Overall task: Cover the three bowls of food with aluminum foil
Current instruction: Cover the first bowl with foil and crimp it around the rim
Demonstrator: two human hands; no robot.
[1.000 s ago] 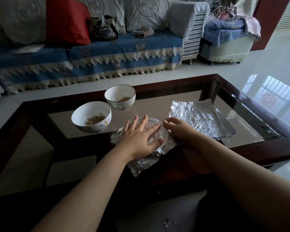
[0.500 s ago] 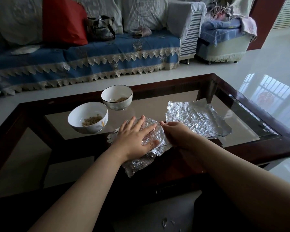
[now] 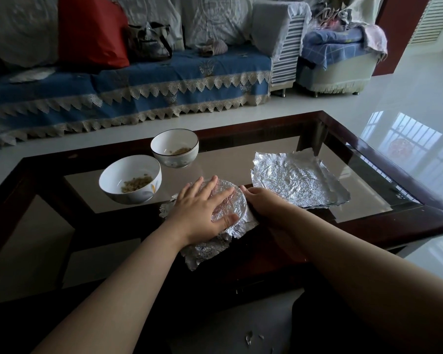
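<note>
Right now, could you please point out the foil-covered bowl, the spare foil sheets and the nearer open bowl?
foil-covered bowl (image 3: 234, 200): head view, foil top.
spare foil sheets (image 3: 292, 177): head view, middle of top sheet.
nearer open bowl (image 3: 118, 175): head view, inner wall.

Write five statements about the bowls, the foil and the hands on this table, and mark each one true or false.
1. The left hand lies flat on the foil-covered bowl. True.
2. All three bowls are already covered. False: the near white bowl and the far white bowl stand open with food showing.
3. Spare foil sheets lie on the glass table, right of the covered bowl. True.
4. The right hand is lifting a spare sheet. False: it is at the covered bowl's right side.
5. The two open bowls are stacked. False: they stand side by side.
</note>
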